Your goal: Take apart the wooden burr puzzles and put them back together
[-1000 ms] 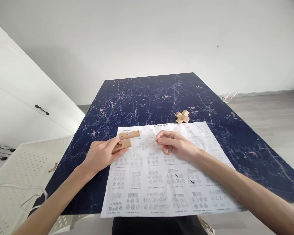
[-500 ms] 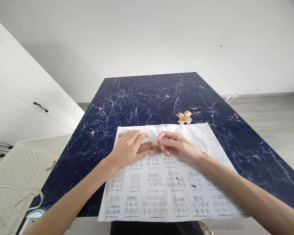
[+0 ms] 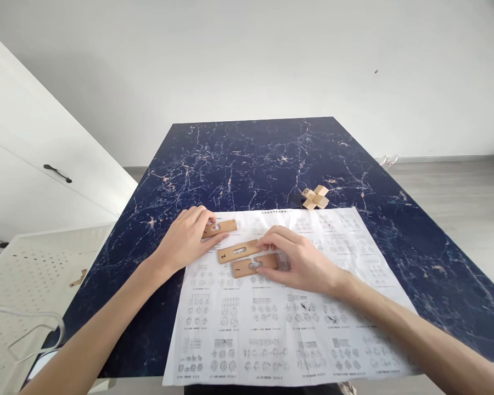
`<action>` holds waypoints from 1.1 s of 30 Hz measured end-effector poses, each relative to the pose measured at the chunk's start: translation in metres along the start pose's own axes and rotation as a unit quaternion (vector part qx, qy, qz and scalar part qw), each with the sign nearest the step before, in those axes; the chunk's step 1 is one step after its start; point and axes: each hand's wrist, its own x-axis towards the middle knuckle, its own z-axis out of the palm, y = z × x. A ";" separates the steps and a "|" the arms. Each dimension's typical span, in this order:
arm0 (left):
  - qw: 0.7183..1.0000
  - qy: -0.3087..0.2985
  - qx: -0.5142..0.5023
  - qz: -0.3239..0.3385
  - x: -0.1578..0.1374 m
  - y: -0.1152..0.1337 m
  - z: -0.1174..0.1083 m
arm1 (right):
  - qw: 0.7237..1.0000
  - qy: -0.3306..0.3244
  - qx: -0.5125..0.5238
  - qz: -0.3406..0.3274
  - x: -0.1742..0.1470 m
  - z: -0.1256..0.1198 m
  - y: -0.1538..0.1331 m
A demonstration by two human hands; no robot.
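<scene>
My left hand (image 3: 191, 238) is closed around a slotted wooden puzzle piece (image 3: 226, 226), thumb along its near edge and fingers over its left end. To the right, my right hand (image 3: 302, 258) curls over the right ends of two more flat pieces lying side by side on the paper. One is a wooden piece marked 2 (image 3: 237, 251), with an oval slot, by my fingertips. Nearer me is a notched wooden piece (image 3: 245, 267), with my thumb at its near edge. Under everything spreads a white instruction sheet (image 3: 247, 321) printed with small diagrams.
An assembled wooden cross-shaped puzzle (image 3: 316, 197) sits just beyond the sheet on the dark blue marble-patterned table (image 3: 251, 159). A white perforated surface (image 3: 37, 274) with a cable and a small wooden piece (image 3: 79, 278) lies left of the table.
My hands have moved apart. My left hand shifted left onto the upper piece, uncovering the two lower pieces. My right hand came down over their right ends. The view tilted slightly.
</scene>
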 end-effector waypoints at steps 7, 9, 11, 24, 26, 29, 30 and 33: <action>0.998 0.001 -0.054 -0.025 -0.007 0.001 0.002 | 0.999 -0.028 -0.038 -0.022 0.000 0.003 0.007; 0.997 0.008 -0.064 -0.029 -0.009 0.002 0.003 | 0.999 -0.035 -0.037 -0.018 0.001 0.002 0.007; 0.997 0.008 -0.068 -0.030 -0.010 0.002 0.004 | 0.998 -0.043 -0.037 -0.015 0.001 0.002 0.007; 0.995 0.009 -0.069 -0.073 -0.020 0.008 0.008 | 0.999 -0.024 -0.024 0.013 -0.002 0.005 0.005; 0.994 0.010 -0.081 -0.069 -0.020 0.012 0.007 | 0.999 -0.017 -0.027 0.030 -0.002 0.006 0.004; 0.988 -0.008 -0.135 -0.077 -0.019 0.021 0.004 | 0.998 -0.011 -0.032 0.045 -0.002 0.007 0.003; 0.983 -0.019 -0.163 -0.085 -0.019 0.025 0.003 | 0.998 -0.011 -0.036 0.046 -0.002 0.008 0.003; 0.961 -0.042 -0.248 -0.116 -0.018 0.034 0.000 | 0.998 -0.008 -0.051 0.040 0.000 0.009 0.002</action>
